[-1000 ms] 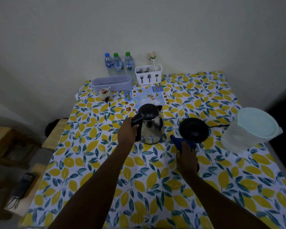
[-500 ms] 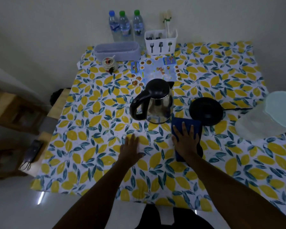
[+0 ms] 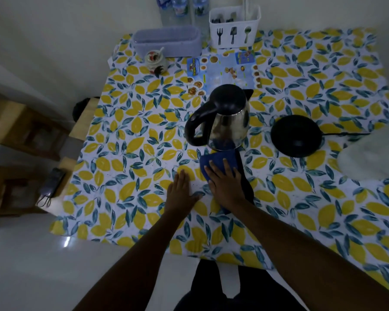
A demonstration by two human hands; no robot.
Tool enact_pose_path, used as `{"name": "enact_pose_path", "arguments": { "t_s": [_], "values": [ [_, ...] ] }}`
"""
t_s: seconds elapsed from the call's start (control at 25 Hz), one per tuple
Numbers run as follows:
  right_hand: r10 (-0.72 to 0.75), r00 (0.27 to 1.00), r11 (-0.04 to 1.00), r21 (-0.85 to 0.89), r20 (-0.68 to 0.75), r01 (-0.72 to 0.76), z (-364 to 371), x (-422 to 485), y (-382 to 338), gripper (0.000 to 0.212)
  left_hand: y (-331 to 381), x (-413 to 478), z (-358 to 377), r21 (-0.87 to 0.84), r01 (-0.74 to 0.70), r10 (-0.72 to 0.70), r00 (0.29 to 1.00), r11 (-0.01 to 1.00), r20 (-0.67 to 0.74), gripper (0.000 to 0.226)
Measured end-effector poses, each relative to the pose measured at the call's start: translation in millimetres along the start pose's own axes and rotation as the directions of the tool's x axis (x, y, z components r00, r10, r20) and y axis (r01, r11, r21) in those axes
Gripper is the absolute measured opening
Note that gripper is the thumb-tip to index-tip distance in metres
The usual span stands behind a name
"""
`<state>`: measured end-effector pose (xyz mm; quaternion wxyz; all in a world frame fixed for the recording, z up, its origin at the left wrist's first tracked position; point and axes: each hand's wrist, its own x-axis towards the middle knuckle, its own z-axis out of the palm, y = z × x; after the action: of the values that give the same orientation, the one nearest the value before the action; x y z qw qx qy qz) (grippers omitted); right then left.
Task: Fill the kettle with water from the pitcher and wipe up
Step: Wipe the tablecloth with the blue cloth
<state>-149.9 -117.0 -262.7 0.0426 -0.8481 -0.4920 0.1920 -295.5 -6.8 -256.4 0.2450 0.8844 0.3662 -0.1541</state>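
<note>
While the right hand (image 3: 226, 187) presses flat, fingers spread, on the blue cloth (image 3: 220, 159), the kettle (image 3: 228, 117) stands just beyond it, touching the cloth's far edge. The cloth's long axis runs toward the person. The left hand (image 3: 182, 191) rests open on the lemon-print surface (image 3: 121, 153), gripping nothing, in a dim room.

Along the table's far edge: a white plastic cutlery caddy (image 3: 234, 28), a grey oblong tub (image 3: 166, 41), clear water bottles (image 3: 182, 7).
</note>
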Motion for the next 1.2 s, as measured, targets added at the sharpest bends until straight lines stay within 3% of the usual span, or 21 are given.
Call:
{"name": "enact_pose_path", "arguments": {
  "t_s": [0.2,0.28,0.4,0.48,0.56,0.64,0.72,0.8,0.88,1.0,1.08,1.2],
  "values": [
    [-0.102,0.992,0.989,-0.113,-0.08,0.093,15,-43,44,0.058,-6,-16,1,0.026,-0.039,0.038,0.999,0.999,0.025,0.087],
    [-0.021,0.997,0.992,-0.125,-0.073,0.012,19,-45,48,0.059,-9,-22,10,0.06,-0.028,0.028,1.0,0.998,0.013,0.083],
    [0.154,0.983,0.988,0.035,-0.099,-0.152,15,-11,26,0.054,-8,-19,16,0.073,-0.013,0.01,0.999,0.997,0.034,0.081],
    [0.159,0.984,0.987,0.046,-0.085,-0.156,16,0,10,0.052,-9,-19,19,0.06,-0.015,0.014,1.0,0.998,0.011,0.081],
    [0.05,0.995,0.998,0.029,-0.087,-0.048,24,-18,6,0.052,-9,-26,21,0.028,-0.033,0.033,0.999,0.999,-0.008,0.08],
    [-0.148,0.987,0.987,-0.075,-0.054,0.144,38,-57,12,0.054,-12,-41,30,0.056,-0.057,0.06,0.997,0.997,-0.052,0.076],
    [-0.225,0.974,0.97,-0.099,-0.031,0.221,40,-89,30,0.055,-14,-52,35,0.066,-0.076,0.079,0.996,0.995,-0.047,0.072],
    [-0.12,0.993,0.989,-0.083,-0.01,0.118,27,-89,51,0.054,-13,-58,41,0.057,-0.088,0.09,0.995,0.994,-0.033,0.07],
    [0.08,0.995,0.995,-0.061,-0.062,-0.084,9,-64,70,0.055,-7,-57,40,0.075,-0.121,0.122,0.992,0.99,-0.021,0.07],
    [0.35,0.936,0.935,0.064,-0.026,-0.348,-26,-14,94,0.056,4,-52,41,0.07,-0.164,0.164,0.986,0.984,-0.001,0.068],
    [0.412,0.911,0.908,0.087,0.002,-0.411,-33,-6,97,0.057,11,-51,42,0.063,-0.177,0.178,0.984,0.982,-0.01,0.068],
    [0.377,0.926,0.926,0.052,-0.035,-0.375,-13,-46,82,0.06,17,-56,47,0.078,-0.189,0.19,0.982,0.979,-0.005,0.068]
  ]
}}
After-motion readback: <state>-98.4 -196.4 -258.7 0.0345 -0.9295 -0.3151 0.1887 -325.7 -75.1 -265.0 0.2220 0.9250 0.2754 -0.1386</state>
